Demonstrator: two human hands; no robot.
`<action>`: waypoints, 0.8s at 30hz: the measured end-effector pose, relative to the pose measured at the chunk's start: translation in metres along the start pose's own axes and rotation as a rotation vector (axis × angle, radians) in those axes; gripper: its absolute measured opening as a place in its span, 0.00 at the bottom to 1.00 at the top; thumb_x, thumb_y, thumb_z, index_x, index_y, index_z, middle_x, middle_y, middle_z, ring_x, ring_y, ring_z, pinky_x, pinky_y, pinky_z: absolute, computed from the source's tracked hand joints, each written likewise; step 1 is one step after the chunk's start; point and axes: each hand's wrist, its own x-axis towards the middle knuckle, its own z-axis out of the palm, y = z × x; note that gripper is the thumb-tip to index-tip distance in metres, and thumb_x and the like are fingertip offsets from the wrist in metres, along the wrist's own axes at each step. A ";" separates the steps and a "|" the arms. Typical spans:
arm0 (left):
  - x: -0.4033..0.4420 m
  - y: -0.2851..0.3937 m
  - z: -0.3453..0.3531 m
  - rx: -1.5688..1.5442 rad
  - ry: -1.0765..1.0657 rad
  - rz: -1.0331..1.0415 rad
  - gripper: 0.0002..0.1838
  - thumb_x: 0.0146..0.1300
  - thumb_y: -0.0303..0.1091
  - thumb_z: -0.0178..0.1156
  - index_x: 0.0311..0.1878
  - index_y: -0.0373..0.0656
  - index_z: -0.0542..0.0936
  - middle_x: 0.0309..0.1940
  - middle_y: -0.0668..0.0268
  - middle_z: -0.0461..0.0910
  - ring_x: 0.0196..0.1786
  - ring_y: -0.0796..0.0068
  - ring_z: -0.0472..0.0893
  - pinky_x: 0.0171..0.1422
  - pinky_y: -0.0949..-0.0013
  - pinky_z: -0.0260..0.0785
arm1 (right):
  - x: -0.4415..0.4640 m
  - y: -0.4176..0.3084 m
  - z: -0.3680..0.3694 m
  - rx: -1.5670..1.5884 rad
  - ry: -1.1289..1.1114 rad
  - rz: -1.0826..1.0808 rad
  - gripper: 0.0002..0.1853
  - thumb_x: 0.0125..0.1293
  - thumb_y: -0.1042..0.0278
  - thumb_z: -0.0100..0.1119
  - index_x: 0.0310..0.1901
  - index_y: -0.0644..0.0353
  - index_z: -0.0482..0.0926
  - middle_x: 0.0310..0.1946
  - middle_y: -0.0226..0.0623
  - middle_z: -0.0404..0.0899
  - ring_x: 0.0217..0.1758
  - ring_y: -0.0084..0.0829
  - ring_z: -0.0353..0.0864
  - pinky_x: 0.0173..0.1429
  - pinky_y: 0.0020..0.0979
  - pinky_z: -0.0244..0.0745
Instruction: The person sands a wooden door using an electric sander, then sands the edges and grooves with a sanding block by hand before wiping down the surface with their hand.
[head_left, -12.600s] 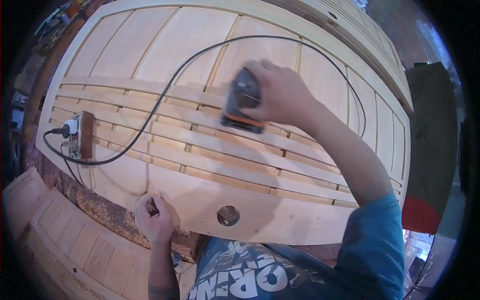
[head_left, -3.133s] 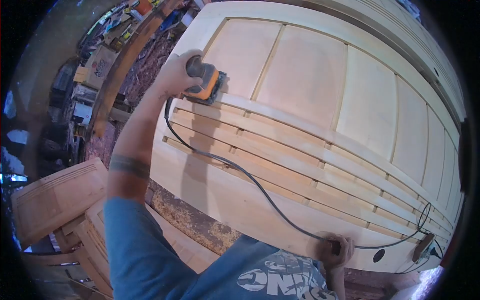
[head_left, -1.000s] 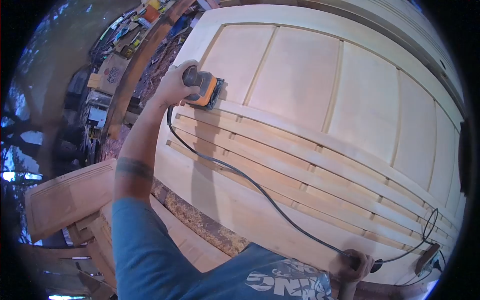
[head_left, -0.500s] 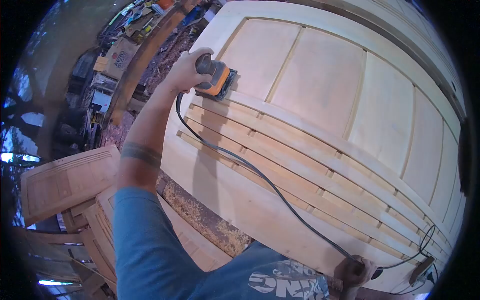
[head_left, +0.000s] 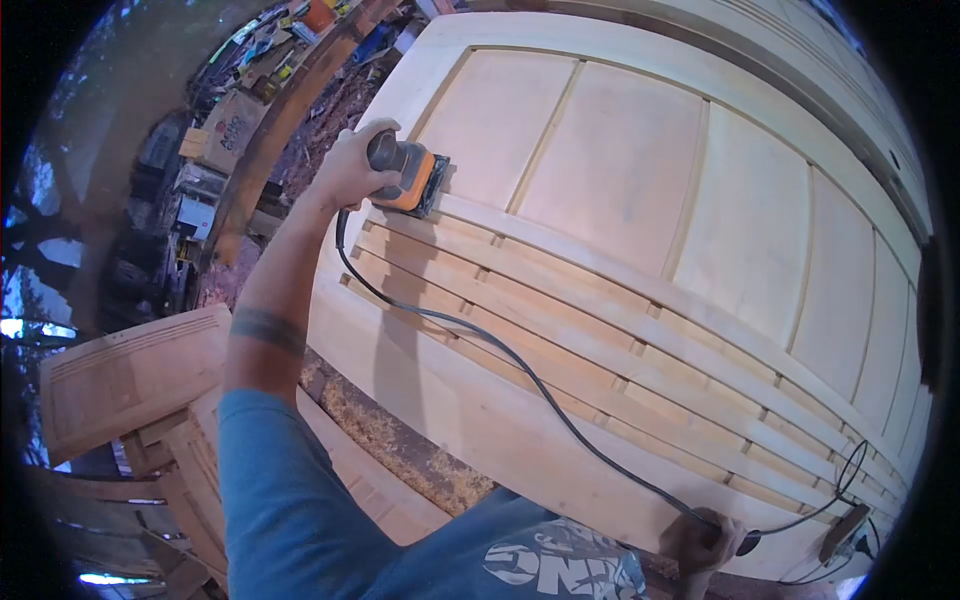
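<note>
My left hand is wrapped round the top of an orange and black electric sander. The sander rests on the frame of a pale wooden door, by the left end of its slats and the nearest flat panel. From the sander a black power cord runs across the slats towards me. At the door's near edge, my right hand is closed round this cord, beside a black plug joint. The sander's pad underside is hidden.
More wooden door panels lie stacked at the lower left. Sawdust covers the ground below the door. A cardboard box and clutter stand beyond a wooden beam. A small wooden block sits near the looped cord at right.
The whole view has shifted slightly, so the door and both hands appear a little further left. The sander stays at about the same spot on the door, and both grips are unchanged.
</note>
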 end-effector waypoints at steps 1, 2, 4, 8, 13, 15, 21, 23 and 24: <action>-0.002 0.008 0.000 -0.017 0.003 -0.014 0.40 0.44 0.37 0.78 0.65 0.56 0.74 0.45 0.51 0.78 0.52 0.50 0.77 0.60 0.55 0.71 | 0.002 0.000 0.000 0.013 0.011 -0.015 0.16 0.54 0.71 0.71 0.44 0.60 0.77 0.33 0.42 0.78 0.36 0.47 0.77 0.42 0.44 0.70; -0.004 0.019 0.003 -0.037 0.006 -0.024 0.40 0.44 0.37 0.78 0.65 0.55 0.74 0.45 0.51 0.78 0.52 0.50 0.77 0.60 0.55 0.71 | 0.004 0.000 0.000 0.022 0.024 -0.030 0.16 0.53 0.72 0.71 0.44 0.60 0.77 0.33 0.43 0.78 0.36 0.47 0.77 0.42 0.44 0.70; -0.006 0.034 0.013 -0.035 0.037 0.032 0.40 0.44 0.35 0.77 0.65 0.56 0.74 0.46 0.50 0.78 0.48 0.50 0.79 0.53 0.56 0.75 | 0.003 0.001 0.001 0.046 0.000 -0.023 0.15 0.52 0.75 0.68 0.43 0.60 0.77 0.32 0.41 0.77 0.36 0.46 0.76 0.43 0.44 0.70; -0.014 0.094 0.028 -0.102 0.018 0.018 0.38 0.45 0.32 0.75 0.64 0.61 0.75 0.44 0.49 0.74 0.32 0.54 0.84 0.29 0.62 0.82 | -0.006 0.006 -0.006 -0.001 -0.052 0.025 0.15 0.52 0.74 0.71 0.40 0.55 0.77 0.31 0.35 0.77 0.32 0.40 0.76 0.40 0.43 0.68; -0.034 0.198 0.044 -0.088 0.042 0.051 0.38 0.45 0.31 0.74 0.64 0.59 0.75 0.43 0.49 0.74 0.28 0.56 0.83 0.28 0.63 0.82 | -0.008 0.002 -0.009 0.154 0.110 -0.002 0.12 0.52 0.82 0.61 0.36 0.55 0.74 0.27 0.35 0.73 0.32 0.42 0.71 0.41 0.42 0.67; -0.042 0.245 0.052 -0.092 0.031 0.051 0.37 0.45 0.31 0.73 0.64 0.58 0.75 0.42 0.50 0.76 0.29 0.56 0.83 0.30 0.63 0.82 | -0.012 0.008 -0.019 0.197 0.162 -0.006 0.11 0.53 0.81 0.62 0.35 0.55 0.73 0.26 0.34 0.72 0.31 0.41 0.70 0.40 0.41 0.66; -0.059 0.366 0.072 -0.112 -0.056 0.084 0.37 0.46 0.35 0.72 0.64 0.57 0.74 0.44 0.47 0.75 0.33 0.51 0.84 0.36 0.59 0.83 | -0.042 0.061 -0.067 0.123 0.303 0.046 0.08 0.57 0.74 0.63 0.33 0.53 0.73 0.26 0.32 0.73 0.27 0.38 0.70 0.37 0.39 0.65; -0.062 0.399 0.085 -0.095 -0.033 0.151 0.36 0.47 0.36 0.71 0.64 0.55 0.74 0.46 0.46 0.77 0.37 0.49 0.85 0.41 0.57 0.83 | -0.051 0.082 -0.080 0.079 0.389 0.098 0.06 0.60 0.71 0.62 0.32 0.53 0.73 0.25 0.31 0.72 0.27 0.36 0.70 0.36 0.40 0.64; -0.061 0.414 0.095 -0.100 -0.003 0.221 0.36 0.47 0.37 0.71 0.64 0.54 0.74 0.46 0.46 0.79 0.39 0.49 0.85 0.44 0.56 0.82 | -0.060 0.094 -0.085 0.064 0.412 0.115 0.05 0.61 0.71 0.62 0.32 0.54 0.73 0.26 0.32 0.72 0.27 0.36 0.70 0.36 0.40 0.64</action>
